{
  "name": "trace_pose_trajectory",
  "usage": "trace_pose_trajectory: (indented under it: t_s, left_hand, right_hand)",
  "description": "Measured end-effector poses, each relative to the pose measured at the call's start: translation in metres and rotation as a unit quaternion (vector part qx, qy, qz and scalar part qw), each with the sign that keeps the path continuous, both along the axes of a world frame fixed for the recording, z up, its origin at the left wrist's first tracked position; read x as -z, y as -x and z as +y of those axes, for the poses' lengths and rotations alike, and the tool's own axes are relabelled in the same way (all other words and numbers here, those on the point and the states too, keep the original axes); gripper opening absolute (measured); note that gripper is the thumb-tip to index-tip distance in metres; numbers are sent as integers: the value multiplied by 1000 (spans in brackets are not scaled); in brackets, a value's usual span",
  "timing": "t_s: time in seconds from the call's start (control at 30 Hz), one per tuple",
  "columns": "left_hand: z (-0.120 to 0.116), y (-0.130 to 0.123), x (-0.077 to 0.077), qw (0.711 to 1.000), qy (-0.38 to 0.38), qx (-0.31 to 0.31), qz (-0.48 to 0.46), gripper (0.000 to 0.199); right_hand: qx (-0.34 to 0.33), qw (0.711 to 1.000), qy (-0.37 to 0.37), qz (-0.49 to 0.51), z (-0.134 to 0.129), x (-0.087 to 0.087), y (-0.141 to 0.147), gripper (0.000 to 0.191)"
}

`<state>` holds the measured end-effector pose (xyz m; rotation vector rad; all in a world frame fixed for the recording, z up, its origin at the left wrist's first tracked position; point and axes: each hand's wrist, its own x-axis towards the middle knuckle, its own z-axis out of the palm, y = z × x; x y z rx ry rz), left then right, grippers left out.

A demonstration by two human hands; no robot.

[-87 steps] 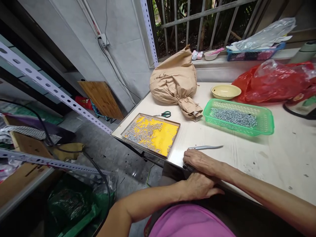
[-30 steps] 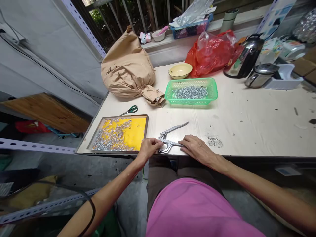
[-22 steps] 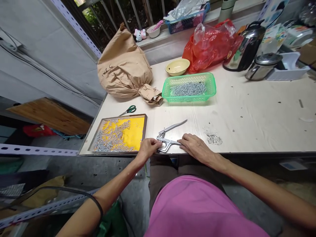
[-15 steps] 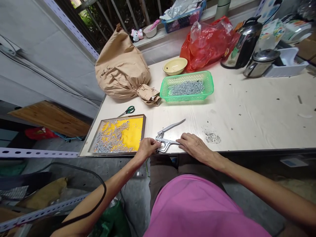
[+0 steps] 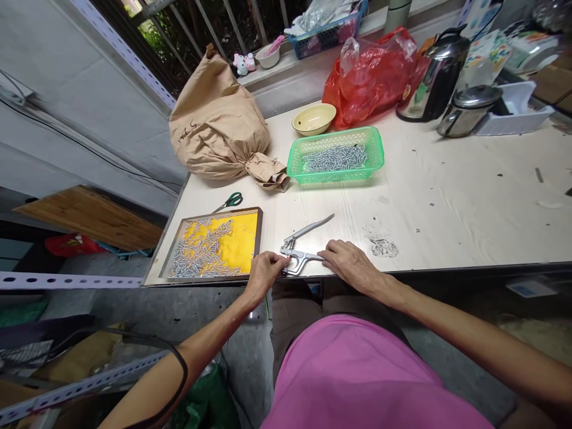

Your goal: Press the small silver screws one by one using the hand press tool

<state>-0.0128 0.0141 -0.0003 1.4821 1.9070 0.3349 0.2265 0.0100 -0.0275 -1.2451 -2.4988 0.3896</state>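
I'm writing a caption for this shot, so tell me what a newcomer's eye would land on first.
Probably the yellow-bottomed tray strewn with small metal pieces, at the table's near left corner. Next, the glossy red plastic bag at the back, behind the bright green basket. Front and centre, both hands touch a grey, plier-like tool.

We seem to be in a small workshop. Our worktable (image 5: 447, 214) holds a tray (image 5: 260, 232) and a green basket (image 5: 379, 156), both with many small metal pieces.
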Motion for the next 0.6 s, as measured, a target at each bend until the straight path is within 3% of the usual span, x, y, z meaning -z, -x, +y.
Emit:
trace_pose_trajectory:
  t_s: [0.13, 0.4, 0.6]
  left_hand:
    - [2, 5, 5, 995, 55, -15, -80, 37]
    - [9, 3, -9, 988, 124, 7, -91, 28]
    - [15, 9, -5, 988, 141, 32, -45, 32]
  right_hand:
    - [2, 1000, -3, -6, 0, 0, 0, 14]
    - [4, 1000, -6, 6, -2, 5, 1, 14]
    - [5, 1000, -21, -1, 1, 5, 1, 11]
